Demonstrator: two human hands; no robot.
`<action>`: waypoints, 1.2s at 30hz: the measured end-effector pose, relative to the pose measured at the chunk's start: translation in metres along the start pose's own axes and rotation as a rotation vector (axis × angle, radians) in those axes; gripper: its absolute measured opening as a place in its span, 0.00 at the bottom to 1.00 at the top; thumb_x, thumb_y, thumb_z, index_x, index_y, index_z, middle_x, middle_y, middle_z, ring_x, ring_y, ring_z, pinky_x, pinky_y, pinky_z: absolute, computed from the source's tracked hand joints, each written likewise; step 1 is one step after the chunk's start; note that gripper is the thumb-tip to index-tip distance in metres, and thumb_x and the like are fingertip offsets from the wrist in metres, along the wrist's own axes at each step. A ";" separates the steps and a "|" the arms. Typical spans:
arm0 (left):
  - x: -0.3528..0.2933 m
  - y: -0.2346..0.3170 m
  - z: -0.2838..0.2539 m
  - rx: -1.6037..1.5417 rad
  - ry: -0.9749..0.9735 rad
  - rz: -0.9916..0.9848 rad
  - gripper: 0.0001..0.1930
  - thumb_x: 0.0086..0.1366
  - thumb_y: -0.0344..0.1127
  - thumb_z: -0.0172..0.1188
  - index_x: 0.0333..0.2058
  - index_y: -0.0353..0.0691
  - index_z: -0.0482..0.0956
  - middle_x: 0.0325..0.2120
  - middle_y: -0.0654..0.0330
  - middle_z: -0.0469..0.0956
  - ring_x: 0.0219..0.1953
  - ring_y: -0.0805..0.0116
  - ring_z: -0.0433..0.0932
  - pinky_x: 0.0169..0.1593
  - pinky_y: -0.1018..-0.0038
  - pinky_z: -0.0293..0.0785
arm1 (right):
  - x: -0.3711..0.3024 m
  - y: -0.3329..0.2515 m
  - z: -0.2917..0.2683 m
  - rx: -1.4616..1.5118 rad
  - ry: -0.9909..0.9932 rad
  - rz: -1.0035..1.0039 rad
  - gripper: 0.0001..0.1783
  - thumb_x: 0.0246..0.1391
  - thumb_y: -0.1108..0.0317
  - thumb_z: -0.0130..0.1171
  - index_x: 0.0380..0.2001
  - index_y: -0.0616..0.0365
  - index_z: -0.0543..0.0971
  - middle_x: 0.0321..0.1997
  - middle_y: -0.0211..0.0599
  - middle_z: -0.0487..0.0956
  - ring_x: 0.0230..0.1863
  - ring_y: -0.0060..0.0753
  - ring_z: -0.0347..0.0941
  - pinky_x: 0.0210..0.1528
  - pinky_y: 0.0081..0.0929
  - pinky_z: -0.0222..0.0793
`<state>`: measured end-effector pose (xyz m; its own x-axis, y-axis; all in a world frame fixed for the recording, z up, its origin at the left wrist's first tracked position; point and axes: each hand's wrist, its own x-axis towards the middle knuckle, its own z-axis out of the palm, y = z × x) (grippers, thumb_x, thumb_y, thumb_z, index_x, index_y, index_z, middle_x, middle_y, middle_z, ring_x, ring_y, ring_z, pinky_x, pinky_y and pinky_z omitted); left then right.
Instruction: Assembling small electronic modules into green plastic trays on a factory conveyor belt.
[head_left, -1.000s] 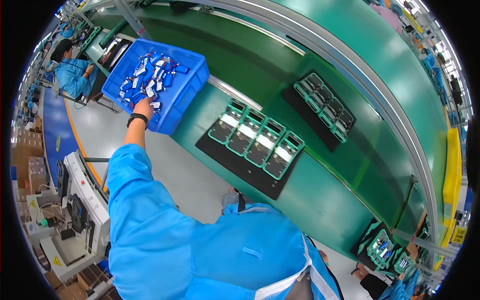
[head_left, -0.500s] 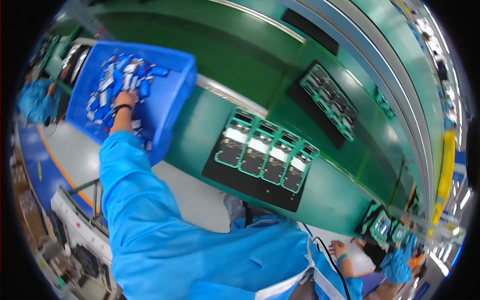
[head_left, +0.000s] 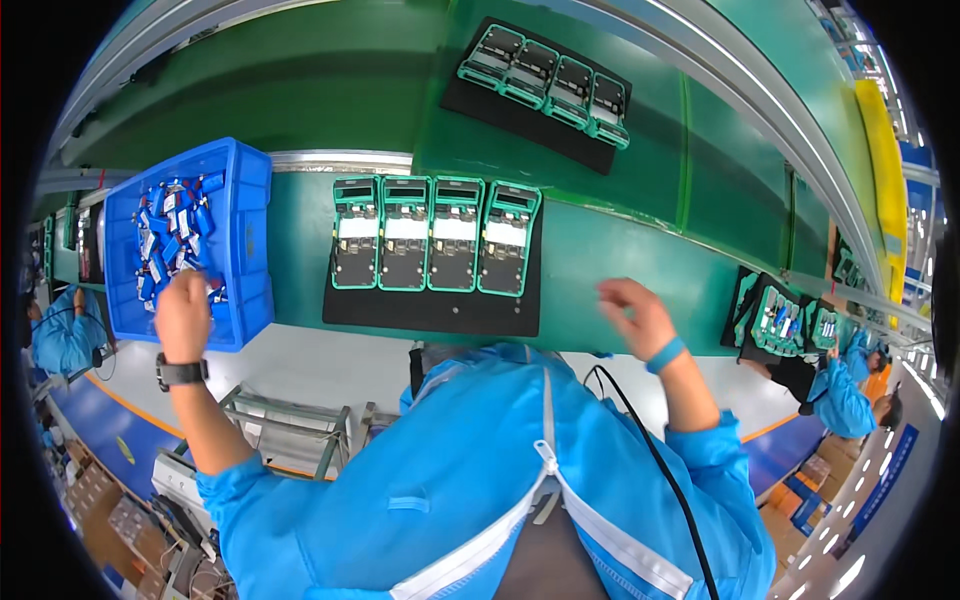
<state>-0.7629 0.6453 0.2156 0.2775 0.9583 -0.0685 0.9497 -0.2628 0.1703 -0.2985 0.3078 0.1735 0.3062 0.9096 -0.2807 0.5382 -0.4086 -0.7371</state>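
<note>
Fingers of my left hand: bent at the near side of the blue bin, tips mostly hidden, so I cannot tell how far they are parted or whether they have hold of a pack.
Fingers of my right hand: loosely curled, half spread, nothing visible in them, over the green table near its front edge.
Blue packs: heaped inside the bin to my left, some just beside my left fingers.
How the packs point: every which way — several long axes run away from me at a slant, others lie more sideways; front ends are too small to tell.
Green-edged cases: four side by side on a black mat before me, long axes running away from me, the rightmost leaning slightly right.
Step in hand: fetching packs from the bin, I judge — no blue pack shows in these four cases.
Next move: it would call for a sure pinch on one pack, a lift clear of the bin wall, and a turn to suit a case.
</note>
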 end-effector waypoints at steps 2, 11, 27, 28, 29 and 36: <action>-0.037 0.067 -0.012 -0.152 -0.094 0.167 0.12 0.61 0.35 0.46 0.27 0.34 0.74 0.22 0.44 0.73 0.25 0.43 0.72 0.27 0.59 0.65 | 0.022 -0.035 0.018 -0.081 -0.053 -0.417 0.15 0.50 0.63 0.59 0.42 0.56 0.76 0.40 0.41 0.76 0.39 0.46 0.74 0.42 0.35 0.72; -0.124 0.252 0.038 -0.504 -0.419 0.572 0.13 0.59 0.38 0.49 0.19 0.41 0.74 0.18 0.50 0.74 0.23 0.49 0.74 0.26 0.58 0.68 | 0.017 -0.078 0.078 0.456 -0.327 -0.537 0.15 0.49 0.62 0.59 0.37 0.60 0.74 0.35 0.42 0.76 0.38 0.43 0.73 0.41 0.33 0.68; -0.051 0.164 0.102 -0.722 -0.795 0.749 0.11 0.63 0.42 0.45 0.32 0.43 0.73 0.27 0.52 0.76 0.31 0.49 0.75 0.33 0.58 0.69 | 0.049 -0.092 0.137 0.372 -0.211 0.041 0.11 0.58 0.63 0.51 0.33 0.60 0.76 0.28 0.36 0.77 0.30 0.27 0.71 0.35 0.26 0.68; -0.044 0.155 0.094 -0.589 -0.672 0.715 0.10 0.62 0.42 0.48 0.34 0.44 0.73 0.28 0.53 0.77 0.32 0.50 0.76 0.33 0.59 0.70 | 0.058 -0.085 0.134 0.299 -0.210 0.039 0.11 0.58 0.64 0.51 0.33 0.60 0.76 0.28 0.38 0.77 0.30 0.29 0.72 0.35 0.28 0.68; -0.031 0.142 0.079 -0.551 -0.624 0.661 0.09 0.60 0.40 0.51 0.36 0.46 0.73 0.28 0.53 0.77 0.32 0.51 0.77 0.34 0.60 0.72 | 0.066 -0.072 0.133 0.210 -0.174 0.074 0.11 0.57 0.64 0.52 0.33 0.60 0.77 0.29 0.41 0.77 0.32 0.36 0.74 0.36 0.30 0.69; 0.095 -0.078 0.067 -0.449 0.030 0.150 0.12 0.65 0.39 0.51 0.40 0.36 0.73 0.31 0.55 0.76 0.32 0.67 0.75 0.37 0.75 0.70 | 0.124 -0.009 0.123 -0.210 -0.178 0.297 0.13 0.53 0.61 0.51 0.31 0.59 0.78 0.31 0.47 0.79 0.35 0.47 0.76 0.39 0.36 0.70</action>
<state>-0.8006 0.7492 0.1303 0.3967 0.9178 0.0166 0.7407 -0.3307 0.5848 -0.3617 0.4336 0.0696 0.3416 0.7407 -0.5786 0.6010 -0.6454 -0.4715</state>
